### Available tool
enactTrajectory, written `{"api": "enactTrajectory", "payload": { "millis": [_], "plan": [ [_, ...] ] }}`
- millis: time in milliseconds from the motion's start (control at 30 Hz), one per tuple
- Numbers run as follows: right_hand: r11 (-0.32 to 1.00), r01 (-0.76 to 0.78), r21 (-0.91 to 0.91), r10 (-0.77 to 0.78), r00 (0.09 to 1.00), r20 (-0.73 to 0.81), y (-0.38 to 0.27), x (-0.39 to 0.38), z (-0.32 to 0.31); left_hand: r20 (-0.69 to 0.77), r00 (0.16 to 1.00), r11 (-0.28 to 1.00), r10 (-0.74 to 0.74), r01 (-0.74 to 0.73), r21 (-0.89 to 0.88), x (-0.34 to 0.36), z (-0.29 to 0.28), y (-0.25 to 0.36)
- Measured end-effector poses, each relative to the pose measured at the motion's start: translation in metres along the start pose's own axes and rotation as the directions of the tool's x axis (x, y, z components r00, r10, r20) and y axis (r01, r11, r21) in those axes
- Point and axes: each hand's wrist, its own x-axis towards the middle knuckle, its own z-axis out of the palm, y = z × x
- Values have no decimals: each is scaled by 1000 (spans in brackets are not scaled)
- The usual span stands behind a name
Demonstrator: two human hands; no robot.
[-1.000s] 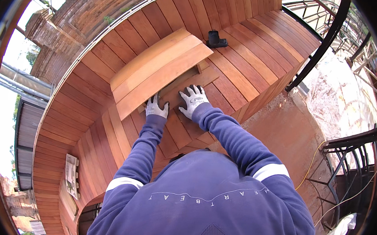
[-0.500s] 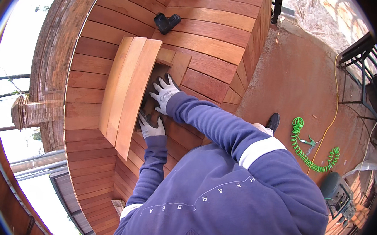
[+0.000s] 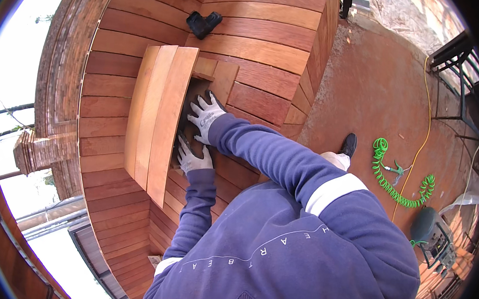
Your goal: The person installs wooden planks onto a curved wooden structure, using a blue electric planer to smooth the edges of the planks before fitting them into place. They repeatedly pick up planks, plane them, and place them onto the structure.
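Observation:
A panel of wooden boards (image 3: 160,110) stands tilted over a dark opening (image 3: 187,111) in the reddish wooden bench. My right hand (image 3: 206,118), in a light grey glove with dark fingertips, lies at the opening with its fingers spread and holds nothing I can see. Just below it, my left hand (image 3: 196,158) wears a matching glove. Its fingers are stretched out and reach in by the panel's lower right edge. Shadow hides what lies deep inside the opening. A short board (image 3: 223,82) sits beside the opening's far end.
A black L-shaped object (image 3: 203,25) lies on the bench beyond the panel. On the reddish floor at right are a coiled green hose (image 3: 380,159), a yellow cord (image 3: 426,118) and a dark machine (image 3: 432,235). A black metal frame (image 3: 461,81) stands at far right.
The view has shifted slightly, moving the bench and panel leftward. My left fingers have straightened and reach a little farther up into the opening. My right hand stays spread in nearly the same place.

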Motion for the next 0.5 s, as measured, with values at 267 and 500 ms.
{"api": "enactTrajectory", "payload": {
  "millis": [267, 500],
  "plan": [
    [999, -28, 41, 26, 999, 43, 0, 5, -6, -11, 1000, 1000, -17, 17, -8, 1, 2, -1],
    [1000, -10, 27, 8, 999, 54, 1, 3, -9, -35, 997, 998, -63, 62, -28, 1, 6, -5]
  ]
}}
